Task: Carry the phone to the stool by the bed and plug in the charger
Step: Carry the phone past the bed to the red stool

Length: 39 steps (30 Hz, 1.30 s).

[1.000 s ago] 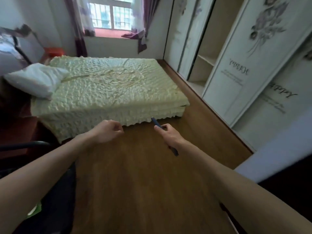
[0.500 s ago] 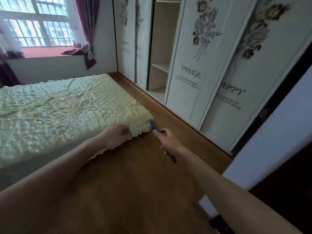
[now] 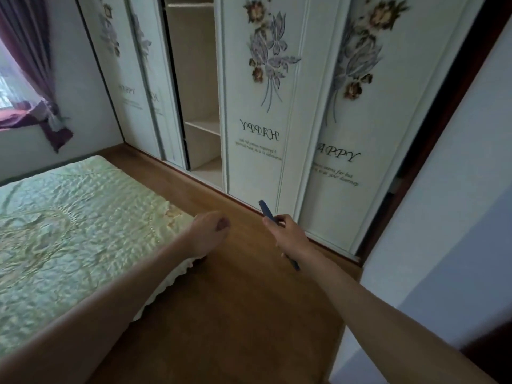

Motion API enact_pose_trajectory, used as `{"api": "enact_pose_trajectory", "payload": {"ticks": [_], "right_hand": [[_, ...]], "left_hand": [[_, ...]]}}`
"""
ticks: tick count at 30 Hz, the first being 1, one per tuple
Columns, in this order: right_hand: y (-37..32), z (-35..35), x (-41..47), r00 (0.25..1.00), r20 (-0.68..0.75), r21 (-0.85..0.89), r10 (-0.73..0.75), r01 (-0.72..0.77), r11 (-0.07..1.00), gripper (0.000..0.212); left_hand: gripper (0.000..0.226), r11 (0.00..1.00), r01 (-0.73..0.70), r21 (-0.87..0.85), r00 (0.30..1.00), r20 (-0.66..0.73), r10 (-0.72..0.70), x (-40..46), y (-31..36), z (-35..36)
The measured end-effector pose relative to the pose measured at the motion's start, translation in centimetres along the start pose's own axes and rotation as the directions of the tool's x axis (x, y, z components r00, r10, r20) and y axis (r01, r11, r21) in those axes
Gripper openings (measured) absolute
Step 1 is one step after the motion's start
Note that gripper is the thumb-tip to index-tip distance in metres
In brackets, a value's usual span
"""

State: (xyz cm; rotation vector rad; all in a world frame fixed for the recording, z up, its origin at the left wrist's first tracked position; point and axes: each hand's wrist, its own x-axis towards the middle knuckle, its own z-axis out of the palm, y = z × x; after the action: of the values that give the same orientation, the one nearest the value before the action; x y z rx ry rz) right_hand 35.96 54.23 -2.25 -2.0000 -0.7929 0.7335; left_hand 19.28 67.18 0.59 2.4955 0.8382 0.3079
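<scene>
My right hand (image 3: 288, 234) is shut on a dark blue phone (image 3: 266, 210), held edge-on; its upper end sticks out past my fingers and its lower end shows below my wrist. My left hand (image 3: 209, 234) is curled into a loose fist with nothing in it, hovering over the corner of the bed (image 3: 83, 217). Both arms reach forward above the wooden floor (image 3: 235, 314). No stool and no charger are in view.
A white wardrobe (image 3: 260, 106) with flower prints lines the far side; one sliding door stands open on bare shelves (image 3: 199, 126). A white wall corner (image 3: 443, 217) juts in at right. Purple curtain (image 3: 41, 79) and window at far left.
The view has swung to the right: the bed slid to the left and the wardrobe now fills the frame. Both hands kept their pose, the phone still in my right hand.
</scene>
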Motion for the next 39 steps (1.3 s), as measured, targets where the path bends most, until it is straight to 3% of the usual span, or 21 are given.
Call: {"api": "enact_pose_trajectory", "payload": {"ticks": [7, 17, 28, 39], "right_hand": [[0.5, -4.4, 14.7, 1.0, -0.002, 0.057, 0.024, -0.024, 0.998, 0.047], [-3.9, -10.9, 35.1, 1.0, 0.003, 0.084, -0.031, 0.03, 0.996, 0.048], [-8.9, -7.3, 58.4, 0.997, 0.025, 0.06, -0.074, 0.072, 0.996, 0.05], [-18.1, -0.8, 81.0, 0.992, 0.112, 0.073, -0.052, 0.044, 0.996, 0.045]], "left_hand": [[0.017, 0.999, 0.001, -0.043, 0.996, -0.088, -0.005, 15.8, -0.1, 2.6], [0.014, 0.998, 0.0, -0.068, 0.992, -0.123, -0.008, 37.1, -0.1, 1.9], [0.024, 0.998, 0.003, -0.055, 0.986, -0.167, -0.013, 57.4, -12.5, -1.4], [0.019, 0.99, 0.118, -0.079, 0.969, -0.209, -0.132, 77.1, -26.7, -8.6]]}}
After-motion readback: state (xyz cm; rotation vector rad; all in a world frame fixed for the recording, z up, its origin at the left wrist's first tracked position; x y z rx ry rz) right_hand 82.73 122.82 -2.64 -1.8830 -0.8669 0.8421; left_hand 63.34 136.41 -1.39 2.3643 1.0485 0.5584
